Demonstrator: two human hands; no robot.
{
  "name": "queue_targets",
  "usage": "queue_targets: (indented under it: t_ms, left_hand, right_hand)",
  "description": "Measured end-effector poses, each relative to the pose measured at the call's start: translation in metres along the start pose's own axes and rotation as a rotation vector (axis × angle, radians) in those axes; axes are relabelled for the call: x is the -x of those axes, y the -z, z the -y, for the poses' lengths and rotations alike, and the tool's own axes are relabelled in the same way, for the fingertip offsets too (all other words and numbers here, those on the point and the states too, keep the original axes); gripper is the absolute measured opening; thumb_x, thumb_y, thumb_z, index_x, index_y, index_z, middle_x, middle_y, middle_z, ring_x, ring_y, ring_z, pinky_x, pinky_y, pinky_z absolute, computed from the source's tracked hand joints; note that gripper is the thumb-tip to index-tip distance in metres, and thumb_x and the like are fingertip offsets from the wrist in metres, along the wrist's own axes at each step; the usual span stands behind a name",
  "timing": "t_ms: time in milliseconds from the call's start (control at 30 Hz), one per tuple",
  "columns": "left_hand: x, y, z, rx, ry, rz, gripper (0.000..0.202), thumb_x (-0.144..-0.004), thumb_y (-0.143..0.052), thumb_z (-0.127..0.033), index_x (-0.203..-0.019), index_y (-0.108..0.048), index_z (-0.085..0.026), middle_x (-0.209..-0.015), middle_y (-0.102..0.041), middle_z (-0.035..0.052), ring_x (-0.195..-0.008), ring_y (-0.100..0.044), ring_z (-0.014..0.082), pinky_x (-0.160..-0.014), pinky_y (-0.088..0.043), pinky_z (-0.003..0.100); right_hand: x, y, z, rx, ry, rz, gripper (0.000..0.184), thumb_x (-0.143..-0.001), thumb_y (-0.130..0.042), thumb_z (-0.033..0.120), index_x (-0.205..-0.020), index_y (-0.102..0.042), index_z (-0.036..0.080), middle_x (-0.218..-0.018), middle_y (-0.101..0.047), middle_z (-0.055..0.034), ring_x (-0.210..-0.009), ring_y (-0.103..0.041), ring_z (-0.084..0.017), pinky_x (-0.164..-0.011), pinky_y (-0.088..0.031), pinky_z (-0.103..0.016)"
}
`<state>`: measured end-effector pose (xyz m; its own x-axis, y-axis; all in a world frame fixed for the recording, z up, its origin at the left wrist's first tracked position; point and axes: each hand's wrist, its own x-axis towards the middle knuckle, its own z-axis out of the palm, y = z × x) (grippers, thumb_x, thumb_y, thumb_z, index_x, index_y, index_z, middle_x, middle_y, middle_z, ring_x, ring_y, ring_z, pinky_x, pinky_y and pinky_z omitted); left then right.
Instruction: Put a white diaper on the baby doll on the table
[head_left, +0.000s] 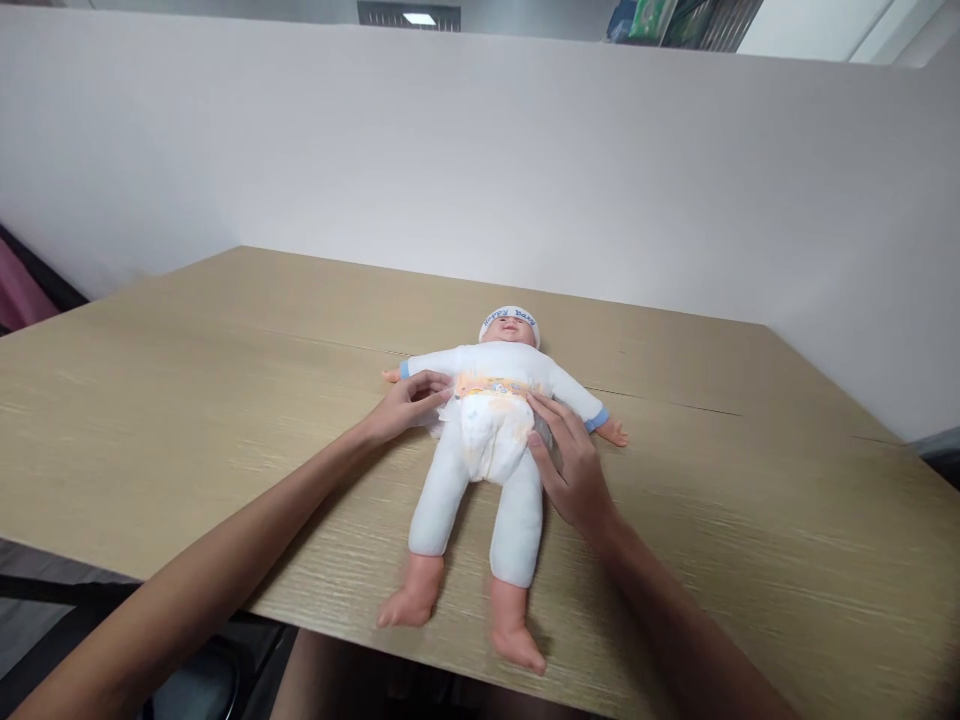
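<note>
A baby doll (514, 552) lies on its back, head away from me, in a white outfit with blue cuffs and a white cap lettered in blue. Around its hips is a white diaper (491, 430) with an orange patterned waistband. At the diaper's left side my left hand (411, 405) has thumb and fingers drawn together on its edge; the fingertips are partly hidden. On the opposite side, my right hand (571, 462) rests its outstretched fingers on the diaper front, thumb apart from them near the leg opening.
The doll lies on a wooden table (225, 380), its feet pointing at the near edge. A pale partition (480, 170) rises behind the table. Pink and black fabric (30, 285) shows at far left. Part of a chair (195, 680) is below the near edge.
</note>
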<state>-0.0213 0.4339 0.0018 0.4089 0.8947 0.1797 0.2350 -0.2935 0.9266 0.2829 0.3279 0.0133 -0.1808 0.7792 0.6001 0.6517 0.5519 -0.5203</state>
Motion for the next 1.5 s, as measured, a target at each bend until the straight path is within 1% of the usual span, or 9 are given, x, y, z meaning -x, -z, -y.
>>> queue_targets:
  t_ms: [133, 267, 500, 667, 900, 1000, 1100, 1233, 1500]
  left_hand:
    - [0.002, -0.007, 0.005, -0.127, -0.04, -0.139, 0.04, -0.102, -0.062, -0.052, -0.126, -0.068, -0.021, -0.104, -0.072, 0.0069, -0.091, -0.068, 0.0221, -0.083, -0.057, 0.038]
    - [0.014, -0.004, -0.003, -0.311, -0.075, -0.265, 0.028, -0.096, -0.07, -0.04, -0.117, -0.067, -0.021, -0.108, -0.069, 0.0094, -0.105, -0.062, 0.0298, -0.103, -0.05, 0.05]
    - [0.032, 0.004, -0.011, -0.782, 0.072, -0.156, 0.033, -0.097, -0.065, -0.052, -0.104, -0.062, -0.02, -0.114, -0.069, 0.0209, -0.119, -0.06, 0.0442, -0.105, -0.047, 0.06]
    - [0.029, 0.011, -0.005, -0.664, 0.114, -0.126, 0.032, -0.085, -0.074, -0.05, -0.085, -0.057, -0.023, -0.099, -0.07, 0.0171, -0.108, -0.063, 0.0424, -0.097, -0.048, 0.054]
    - [0.013, 0.027, -0.02, -0.265, 0.105, -0.09, 0.041, -0.093, -0.054, -0.053, -0.066, -0.048, -0.023, -0.072, -0.054, 0.0006, -0.072, -0.052, 0.0197, -0.071, -0.042, 0.033]
    - [0.002, 0.02, -0.037, -0.113, 0.071, -0.088, 0.044, -0.095, -0.055, -0.056, -0.067, -0.047, -0.022, -0.073, -0.051, -0.0012, -0.071, -0.048, 0.0166, -0.069, -0.039, 0.03]
    - [-0.01, 0.0, -0.052, 0.005, 0.057, -0.047, 0.043, -0.096, -0.06, -0.053, -0.068, -0.051, -0.022, -0.069, -0.051, -0.002, -0.068, -0.047, 0.0155, -0.066, -0.038, 0.029]
    - [-0.021, -0.025, -0.059, 0.152, 0.003, 0.049, 0.041, -0.098, -0.06, -0.053, -0.074, -0.06, -0.02, -0.078, -0.065, 0.003, -0.074, -0.058, 0.0185, -0.069, -0.046, 0.031]
    - [-0.015, -0.029, -0.031, 0.277, -0.143, -0.031, 0.039, -0.109, -0.054, -0.058, -0.119, -0.066, -0.023, -0.094, -0.062, 0.0023, -0.081, -0.054, 0.0182, -0.076, -0.048, 0.032]
  right_hand:
    - [-0.001, 0.001, -0.002, -0.009, 0.019, -0.015, 0.045, -0.114, -0.053, 0.036, -0.158, -0.06, 0.028, -0.155, -0.065, -0.0104, -0.149, -0.057, -0.03, -0.129, -0.044, -0.055]
    - [-0.005, 0.004, 0.004, 0.049, 0.034, -0.077, 0.04, -0.111, -0.06, 0.035, -0.149, -0.066, 0.025, -0.146, -0.067, -0.0129, -0.14, -0.062, -0.032, -0.124, -0.047, -0.055]
    - [-0.044, -0.001, 0.055, 0.179, 0.203, -0.005, 0.025, -0.109, -0.062, 0.028, -0.128, -0.076, 0.022, -0.116, -0.07, -0.0103, -0.11, -0.066, -0.028, -0.102, -0.053, -0.047]
    - [-0.082, -0.024, 0.082, 0.348, 0.227, 0.323, 0.022, -0.111, -0.061, 0.031, -0.112, -0.081, 0.023, -0.113, -0.07, -0.0094, -0.101, -0.062, -0.026, -0.091, -0.048, -0.043]
    - [-0.09, -0.051, 0.068, 0.471, 0.103, 0.372, 0.023, -0.108, -0.062, 0.029, -0.099, -0.083, 0.023, -0.105, -0.069, -0.0092, -0.099, -0.06, -0.027, -0.089, -0.042, -0.042]
    - [-0.088, -0.055, 0.064, 0.404, 0.057, 0.355, 0.016, -0.104, -0.065, 0.026, -0.111, -0.079, 0.023, -0.108, -0.071, -0.0092, -0.102, -0.061, -0.028, -0.092, -0.044, -0.043]
    - [-0.09, -0.054, 0.065, 0.234, -0.057, 0.314, 0.053, -0.096, -0.074, 0.027, -0.146, -0.059, 0.018, -0.104, -0.072, -0.0069, -0.101, -0.065, -0.029, -0.091, -0.047, -0.04]
    - [-0.097, -0.048, 0.065, 0.058, -0.191, 0.3, 0.08, -0.094, -0.071, 0.024, -0.164, -0.033, 0.02, -0.092, -0.072, 0.0004, -0.091, -0.07, -0.025, -0.082, -0.048, -0.033]
    - [-0.103, -0.047, 0.054, 0.074, -0.213, 0.243, 0.049, -0.108, -0.053, 0.029, -0.157, -0.052, 0.022, -0.089, -0.074, -0.0006, -0.08, -0.069, -0.023, -0.074, -0.04, -0.03]
